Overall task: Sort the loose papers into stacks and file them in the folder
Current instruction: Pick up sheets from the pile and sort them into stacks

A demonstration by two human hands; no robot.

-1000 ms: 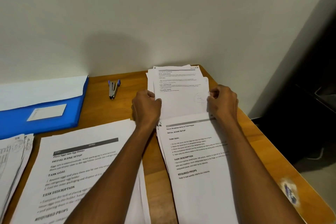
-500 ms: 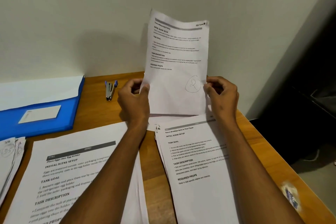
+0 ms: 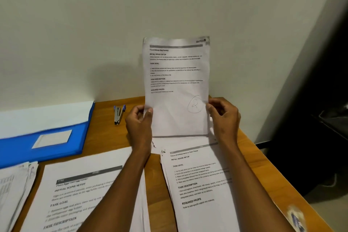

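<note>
Wooden table [image 3: 263, 158] against wall. Blue folder [image 3: 43, 137] far left. Paper stacks: near left [image 3: 79, 194], near right [image 3: 199, 184], small one at left edge [image 3: 13, 190]. Printed sheet [image 3: 177, 84] upright above far stack, left hand [image 3: 139, 126] and right hand [image 3: 224, 117] pinching its lower edges. Stapler [image 3: 119, 114] between folder and sheet.

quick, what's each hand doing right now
Left hand: pinching the upright sheet at its left edge.
Right hand: pinching the same sheet's right edge.
</note>
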